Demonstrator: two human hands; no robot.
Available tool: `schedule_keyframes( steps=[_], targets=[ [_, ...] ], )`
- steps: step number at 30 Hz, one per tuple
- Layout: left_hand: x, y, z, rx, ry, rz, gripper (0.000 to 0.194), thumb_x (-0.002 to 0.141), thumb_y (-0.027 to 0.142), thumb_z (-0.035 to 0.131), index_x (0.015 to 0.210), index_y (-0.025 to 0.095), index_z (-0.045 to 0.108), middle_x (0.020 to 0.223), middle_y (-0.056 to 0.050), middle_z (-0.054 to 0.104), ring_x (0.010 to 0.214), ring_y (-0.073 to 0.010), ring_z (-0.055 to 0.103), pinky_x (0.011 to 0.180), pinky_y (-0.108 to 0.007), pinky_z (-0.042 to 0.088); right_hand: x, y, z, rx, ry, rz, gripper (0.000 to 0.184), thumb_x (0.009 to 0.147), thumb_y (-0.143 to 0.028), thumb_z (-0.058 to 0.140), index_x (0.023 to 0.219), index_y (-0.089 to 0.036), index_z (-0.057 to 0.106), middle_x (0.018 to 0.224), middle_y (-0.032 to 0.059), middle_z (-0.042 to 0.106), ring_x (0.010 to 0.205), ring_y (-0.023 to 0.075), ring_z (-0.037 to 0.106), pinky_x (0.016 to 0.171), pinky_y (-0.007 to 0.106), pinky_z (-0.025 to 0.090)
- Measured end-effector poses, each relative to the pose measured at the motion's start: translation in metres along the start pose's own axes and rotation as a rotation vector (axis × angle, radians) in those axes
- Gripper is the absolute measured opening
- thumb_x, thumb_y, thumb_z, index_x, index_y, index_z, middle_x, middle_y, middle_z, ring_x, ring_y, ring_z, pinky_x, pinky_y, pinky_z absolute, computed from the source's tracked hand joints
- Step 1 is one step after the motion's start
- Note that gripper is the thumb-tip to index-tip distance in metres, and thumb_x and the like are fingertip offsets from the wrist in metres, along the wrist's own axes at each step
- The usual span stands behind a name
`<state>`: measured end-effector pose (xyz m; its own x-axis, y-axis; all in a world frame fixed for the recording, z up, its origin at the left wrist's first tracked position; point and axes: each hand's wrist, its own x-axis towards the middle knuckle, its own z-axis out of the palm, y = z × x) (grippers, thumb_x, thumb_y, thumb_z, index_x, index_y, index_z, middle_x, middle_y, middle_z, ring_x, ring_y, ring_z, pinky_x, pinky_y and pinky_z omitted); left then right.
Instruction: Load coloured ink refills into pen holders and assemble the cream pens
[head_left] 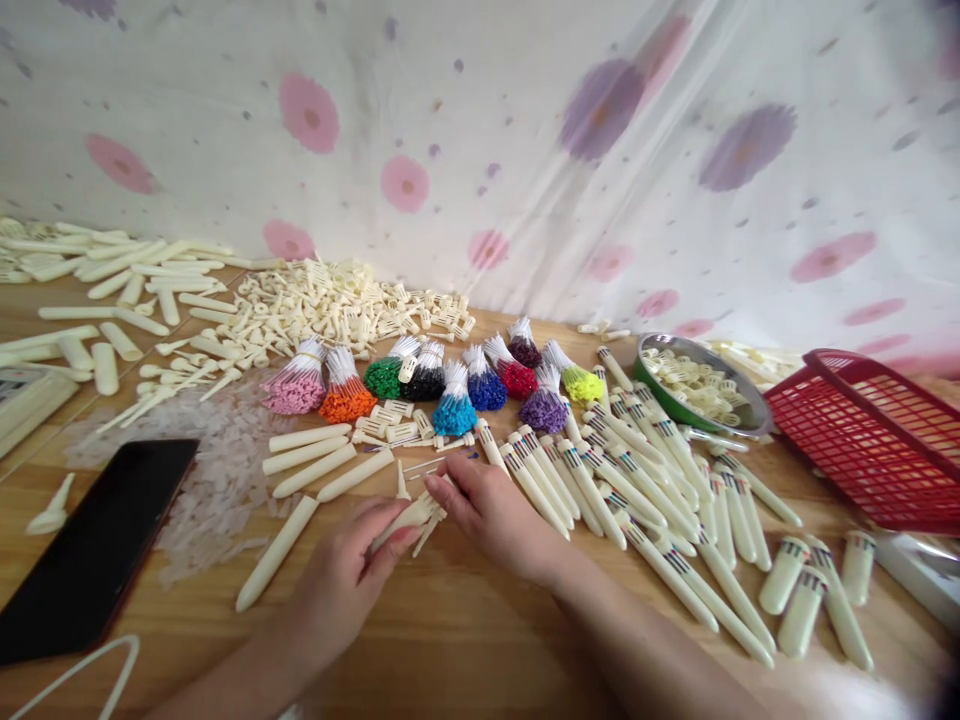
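Note:
My left hand (352, 565) is closed around a cream plastic pen part (411, 514), low over the front of the table. Thumb and fingers of my right hand (499, 512) pinch at the upper end of the same part, where thin pale pieces stick out; the fingers hide the exact contact. Just beyond stand bundles of pen refills with coloured ends, among them a light blue bundle (454, 400) and an orange bundle (347, 388). Plain cream pen barrels (306, 452) lie left of my hands. To the right are many assembled multicolour pens (596, 490).
A heap of small cream parts (330, 305) covers the back left. Clear plastic pieces (214, 490) lie beside a black phone (105, 540). At the right are a green-sided metal bowl (759, 415) of parts and a red basket (870, 430). A flowered curtain (465, 120) hangs behind.

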<state>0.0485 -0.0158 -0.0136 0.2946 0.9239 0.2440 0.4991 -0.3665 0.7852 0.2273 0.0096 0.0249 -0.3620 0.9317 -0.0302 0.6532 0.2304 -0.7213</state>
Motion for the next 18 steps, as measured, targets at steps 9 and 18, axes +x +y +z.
schedule_keyframes(
  steps=[9, 18],
  targets=[
    [0.004, 0.004, 0.004, 0.104, 0.063, 0.048, 0.022, 0.086, 0.029, 0.046, 0.092, 0.016, 0.062, 0.086, -0.008, 0.068, 0.079, -0.0213, 0.065, 0.071, -0.031, 0.052, 0.004, 0.002, 0.000, 0.035, 0.053, 0.032, 0.026, 0.091, -0.034, 0.040, 0.070, -0.019, 0.042, 0.058, -0.0034, 0.042, 0.054, 0.0106, 0.038, 0.051, 0.020, 0.025],
    [-0.002, 0.024, 0.004, -0.647, -0.423, -0.584, 0.035, 0.083, 0.054, 0.044, 0.088, 0.021, 0.054, 0.061, 0.005, 0.044, 0.051, -0.0076, 0.041, 0.045, -0.016, 0.035, 0.012, 0.003, 0.001, 0.027, 0.084, -0.205, 0.044, 0.094, -0.039, 0.030, 0.058, -0.018, 0.043, 0.052, -0.0025, 0.042, 0.049, 0.0087, 0.039, 0.052, 0.020, 0.030]
  ],
)
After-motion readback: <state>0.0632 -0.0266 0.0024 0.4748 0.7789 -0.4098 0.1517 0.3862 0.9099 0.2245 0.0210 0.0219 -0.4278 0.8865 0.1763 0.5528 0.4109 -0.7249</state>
